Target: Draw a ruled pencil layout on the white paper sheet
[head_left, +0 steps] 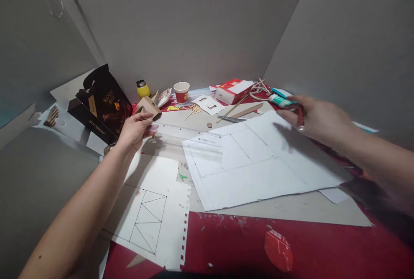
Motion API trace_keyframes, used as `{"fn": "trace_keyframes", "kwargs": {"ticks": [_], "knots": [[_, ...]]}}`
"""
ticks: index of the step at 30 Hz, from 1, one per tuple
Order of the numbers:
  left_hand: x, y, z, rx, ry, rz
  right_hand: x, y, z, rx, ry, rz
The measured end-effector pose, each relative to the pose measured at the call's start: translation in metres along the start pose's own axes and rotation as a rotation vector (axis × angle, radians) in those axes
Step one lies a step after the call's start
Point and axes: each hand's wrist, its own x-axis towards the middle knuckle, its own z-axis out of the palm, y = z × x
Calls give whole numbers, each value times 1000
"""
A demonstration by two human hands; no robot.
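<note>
My left hand [135, 131] pinches the left end of a clear plastic ruler [186, 134], held out over the table. The ruler's far end overlaps a large white sheet [239, 175] with pencil lines and dots on it. Below my left wrist lies a torn-edged notebook page [171, 227] with a ruled truss-like drawing. My right hand [318, 117] is above the sheet's far right corner, fingers curled, blurred by motion. A small red piece with a shiny end shows at its fingers; its kind is unclear. Just beyond the fingertips is a teal and white tube [280, 100].
A black box [106, 98] leans at the left. Behind are a yellow jar [142, 89], a paper cup [181, 93], a red and white carton [234, 91], scissors [231, 119] and thin sticks [194, 109]. A red wrapper [278, 251] lies in front. Grey walls enclose the table.
</note>
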Motion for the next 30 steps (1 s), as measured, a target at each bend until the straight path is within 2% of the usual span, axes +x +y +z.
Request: {"fn": "trace_keyframes", "kwargs": {"ticks": [3,5,6,8,10,13,15,18,21,25,30], "knots": [[-15,3,11,-22,-19,18,-20,-37,-2,27,21,-115],[-27,6,22,-21,-53,42,-36,-68,-1,93,-12,-378],[-33,8,28,-15,-74,58,-44,-83,1,88,-53,-500],[-45,12,37,5,-116,96,-56,-107,7,31,-152,-625],[-54,15,39,39,-164,133,-63,-119,16,-30,-254,-634],[-56,15,24,150,-242,182,-66,-116,26,-53,-357,-598],[-48,9,5,291,-284,207,-66,-105,24,0,-320,-574],[-31,-9,-26,580,-352,174,-68,-86,9,60,-231,-513],[-16,-26,-46,802,-428,116,-75,-72,-12,85,-195,-425],[-5,-34,-56,975,-553,39,-91,-58,-28,116,-121,-367],[3,-30,-59,999,-657,-45,-105,-49,-40,90,-69,-326]]}}
